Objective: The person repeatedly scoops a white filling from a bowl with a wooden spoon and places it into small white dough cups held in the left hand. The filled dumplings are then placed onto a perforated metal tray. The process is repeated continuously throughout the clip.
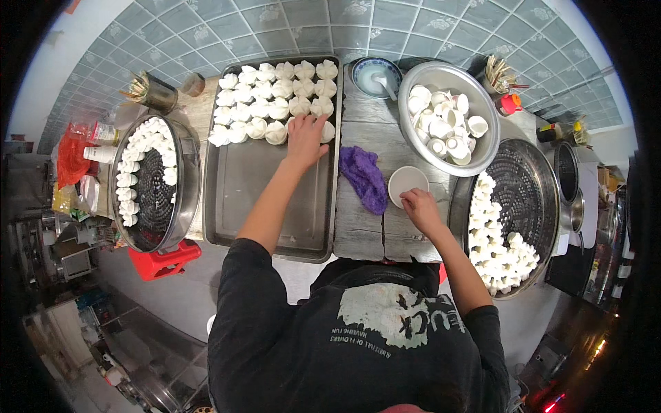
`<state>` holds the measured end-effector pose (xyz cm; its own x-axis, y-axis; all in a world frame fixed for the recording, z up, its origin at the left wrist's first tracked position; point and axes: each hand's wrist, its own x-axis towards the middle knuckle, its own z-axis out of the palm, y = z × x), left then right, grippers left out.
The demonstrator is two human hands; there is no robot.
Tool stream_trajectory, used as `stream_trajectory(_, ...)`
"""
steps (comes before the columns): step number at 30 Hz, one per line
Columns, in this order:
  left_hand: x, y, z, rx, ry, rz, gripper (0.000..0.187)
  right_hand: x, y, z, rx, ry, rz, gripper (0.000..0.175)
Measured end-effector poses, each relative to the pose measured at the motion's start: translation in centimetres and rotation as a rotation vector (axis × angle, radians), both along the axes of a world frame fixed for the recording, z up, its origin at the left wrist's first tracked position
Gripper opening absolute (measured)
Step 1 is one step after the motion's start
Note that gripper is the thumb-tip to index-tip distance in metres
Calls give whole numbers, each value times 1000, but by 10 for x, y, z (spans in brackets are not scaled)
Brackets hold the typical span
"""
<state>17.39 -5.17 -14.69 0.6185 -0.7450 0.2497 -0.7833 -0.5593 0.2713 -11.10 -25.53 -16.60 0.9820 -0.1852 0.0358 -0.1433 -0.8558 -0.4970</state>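
Observation:
My left hand point(305, 139) reaches over a large dark metal tray point(268, 196), fingers bent down onto the front row of white pleated dumplings point(279, 109). It covers most of one dumpling, so its grip is hidden. The dumplings stand in rows across the far half of the tray. My right hand point(424, 211) has its bent fingertips at the near rim of a small white bowl point(408, 178). Whether they pinch anything cannot be told. Between my hands lies a crumpled purple cloth point(365, 178), left of the bowl.
A steel basin point(488, 149) holds white cup-shaped pieces point(441, 124), beside a blue-patterned bowl point(369, 64) with a white spoon point(383, 81). Round perforated steamers point(188, 180) point(521, 201) with white dumplings flank the table. A red stool point(164, 260) stands below the left one. Tiled wall point(356, 26) bounds the back.

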Motion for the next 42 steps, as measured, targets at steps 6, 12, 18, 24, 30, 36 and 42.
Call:
stream_trajectory(6, 6, -15, -12, 183, 13, 68, 76, -8, 4, 21, 179, 58, -111, 12)
stream_trajectory(12, 8, -11, -13, 174, 22, 40, 74, -11, 8, 35, 256, 54, -157, 11)
stream_trajectory(18, 11, 3, -17, 128, 16, -62, 70, -8, 9, 38, 331, 10, -179, 11)
stream_trajectory(24, 8, 11, -15, 40, 25, -168, 68, -10, 8, 35, 404, -20, -195, 10)
stream_trajectory(30, -18, 25, 15, -353, 335, -28, 63, -14, 7, 45, 895, -32, -410, 11)
stream_trajectory(36, -57, 47, 80, -1085, 1088, 65, 78, 9, 30, 102, 1207, -262, -404, 16)
stream_trajectory(42, -109, 52, 128, -1448, 1285, -152, 79, 44, 83, 183, 1376, -450, -127, 16)
